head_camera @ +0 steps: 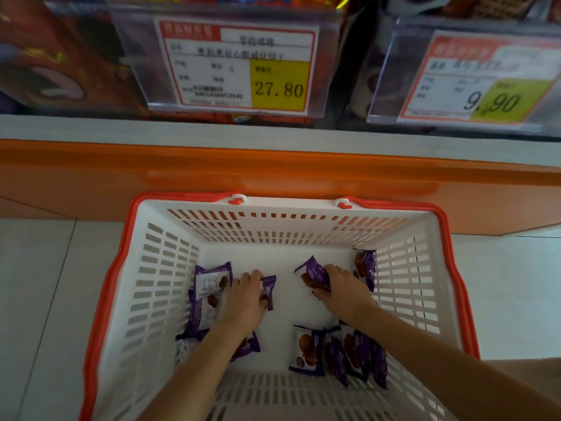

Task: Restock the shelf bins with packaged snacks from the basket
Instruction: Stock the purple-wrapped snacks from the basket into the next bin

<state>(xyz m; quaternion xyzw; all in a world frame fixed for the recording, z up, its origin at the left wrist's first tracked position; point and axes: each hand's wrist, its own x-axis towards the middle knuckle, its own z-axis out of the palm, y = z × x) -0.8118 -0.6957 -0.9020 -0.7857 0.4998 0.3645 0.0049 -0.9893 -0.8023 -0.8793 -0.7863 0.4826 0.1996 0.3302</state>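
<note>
hands reach together into a white basket [170, 268] with an orange rim, set on the tiled floor [39, 299] against the orange foot of a shop shelf [273, 165]. the left hand [244, 302] has its fingers [253, 276] curled down over a small purple packet [268, 288] near the middle of the basket bottom, gripping it. the right hand [343, 288] has its fingers [329, 270] clamped on a second purple packet [314, 273], which sits tilted with one corner raised. more of the same snacks lie loose around them: a heap of packets [209, 287] against the left wall, a lone packet [365, 265] standing by the right wall, a half-hidden packet [247, 346] under the left forearm, and a row of packets [343, 355] leaning together at the near right. above, on clear bin fronts, a price card [239, 65] reads 27.80 and a neighbouring card [473, 83] reads 9.90. the goods behind them are too blurred to tell.
</note>
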